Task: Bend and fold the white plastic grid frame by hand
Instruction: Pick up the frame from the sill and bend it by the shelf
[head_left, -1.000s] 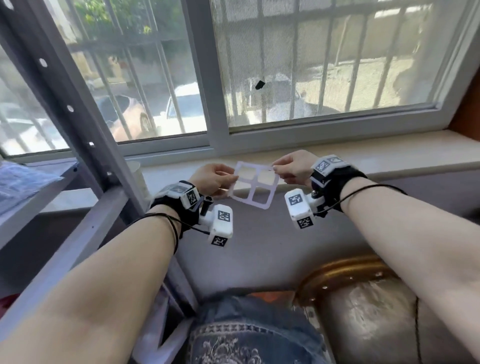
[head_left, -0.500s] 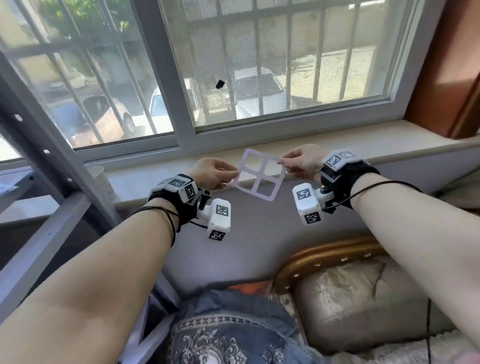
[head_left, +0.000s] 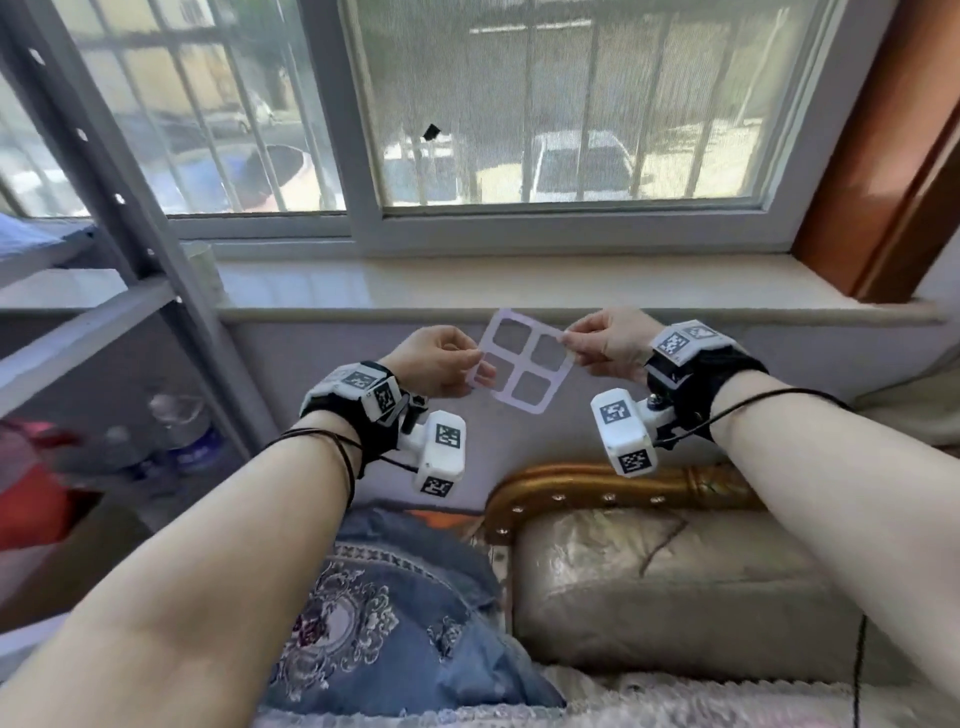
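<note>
Open air lies below the held grid frame (head_left: 522, 360); the windowsill (head_left: 467, 283) closes off passage just behind.

Left hand (head_left: 441, 364) and right hand (head_left: 608, 344) raised, fingers pinched closed.

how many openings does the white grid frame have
4, in a two-by-two block on the white grid frame: top, right, left, bottom. The left hand covers a little of the left one.

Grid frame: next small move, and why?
Probably swing both wrists inward to start a fold along the centre bar. The grid frame looks flat and unbent in mid-air, left hand and right hand each with a pinch grip on opposite edges.
</note>
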